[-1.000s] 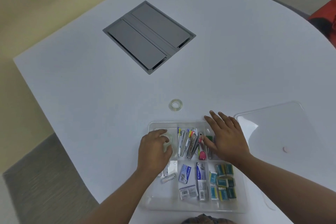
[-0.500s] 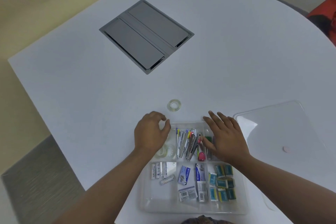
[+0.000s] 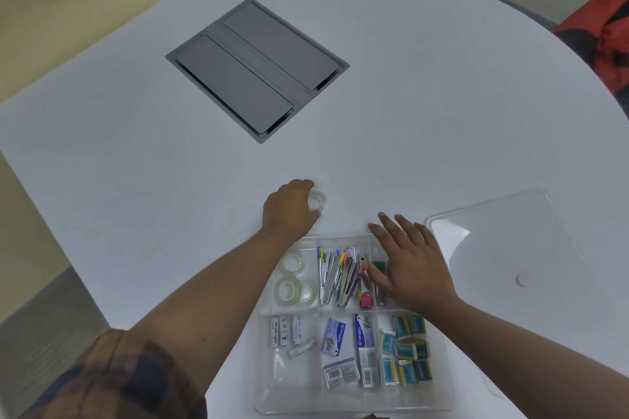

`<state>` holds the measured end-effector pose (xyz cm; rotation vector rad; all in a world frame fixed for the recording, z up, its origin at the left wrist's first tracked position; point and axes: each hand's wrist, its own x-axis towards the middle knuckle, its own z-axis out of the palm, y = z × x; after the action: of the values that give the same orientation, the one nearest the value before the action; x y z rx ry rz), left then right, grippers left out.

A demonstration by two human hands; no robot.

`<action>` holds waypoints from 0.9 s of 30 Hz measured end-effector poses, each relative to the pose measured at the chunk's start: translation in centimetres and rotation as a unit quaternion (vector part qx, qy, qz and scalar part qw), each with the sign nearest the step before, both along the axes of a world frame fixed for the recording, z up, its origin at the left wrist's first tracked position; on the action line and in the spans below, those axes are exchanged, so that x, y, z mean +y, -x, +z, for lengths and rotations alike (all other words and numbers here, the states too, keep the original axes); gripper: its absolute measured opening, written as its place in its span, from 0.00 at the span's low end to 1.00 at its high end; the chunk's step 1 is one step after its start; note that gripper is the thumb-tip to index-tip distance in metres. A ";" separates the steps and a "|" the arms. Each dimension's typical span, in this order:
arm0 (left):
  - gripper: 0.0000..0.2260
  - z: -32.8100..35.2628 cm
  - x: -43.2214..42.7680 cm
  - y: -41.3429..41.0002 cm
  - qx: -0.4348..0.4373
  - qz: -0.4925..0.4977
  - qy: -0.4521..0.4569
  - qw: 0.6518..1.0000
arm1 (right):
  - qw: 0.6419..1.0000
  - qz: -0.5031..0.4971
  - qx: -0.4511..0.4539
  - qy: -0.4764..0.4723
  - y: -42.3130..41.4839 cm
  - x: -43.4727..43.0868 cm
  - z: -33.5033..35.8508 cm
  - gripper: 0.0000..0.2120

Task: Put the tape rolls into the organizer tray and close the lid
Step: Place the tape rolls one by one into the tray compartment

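A clear tape roll (image 3: 318,201) lies on the white table just beyond the tray, and my left hand (image 3: 289,211) has its fingers curled around it. The clear organizer tray (image 3: 272,395) sits near the table's front edge. Its far left compartment holds three clear tape rolls (image 3: 295,282). My right hand (image 3: 408,265) rests flat, fingers spread, on the tray's far right corner. The clear lid (image 3: 503,248) lies flat on the table to the right of the tray.
Other tray compartments hold pens and clips (image 3: 340,275), batteries (image 3: 289,335), staple boxes (image 3: 350,350) and small blue packets (image 3: 406,354). A grey cable hatch (image 3: 257,68) is set into the table farther back. A red bag (image 3: 606,27) sits at the far right.
My left hand left a tape roll in the tray's far left compartment, moved forward out of the tray, and closed its fingers around the loose roll on the table. My right hand stayed put.
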<state>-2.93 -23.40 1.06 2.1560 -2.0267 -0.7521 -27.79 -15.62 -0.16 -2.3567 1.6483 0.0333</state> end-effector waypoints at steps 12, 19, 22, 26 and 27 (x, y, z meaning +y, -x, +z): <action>0.14 -1.1 -0.3 -0.2 -0.040 -0.013 0.030 0.999 | 1.000 0.001 0.004 -0.004 -0.1 -0.1 0.1 0.32; 0.13 1.2 1.8 -1.2 0.074 0.061 0.088 0.991 | 1.000 -0.001 0.005 -0.006 -0.1 -0.1 0.1 0.33; 0.11 2.4 5.2 -1.7 0.105 0.078 0.131 0.983 | 1.000 0.000 0.005 -0.004 -0.1 -0.1 0.2 0.33; 0.09 3.2 10.5 -2.1 0.140 0.101 0.139 0.975 | 1.000 -0.001 0.009 -0.001 -0.1 0.0 0.2 0.33; 0.09 3.4 11.5 -2.1 0.138 0.101 0.135 0.976 | 1.000 0.000 0.010 -0.001 -0.1 0.0 0.2 0.32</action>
<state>-0.80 -11.89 4.42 1.9443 -1.6372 -0.6625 -27.70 -15.65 0.01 -2.3616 1.6576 0.0579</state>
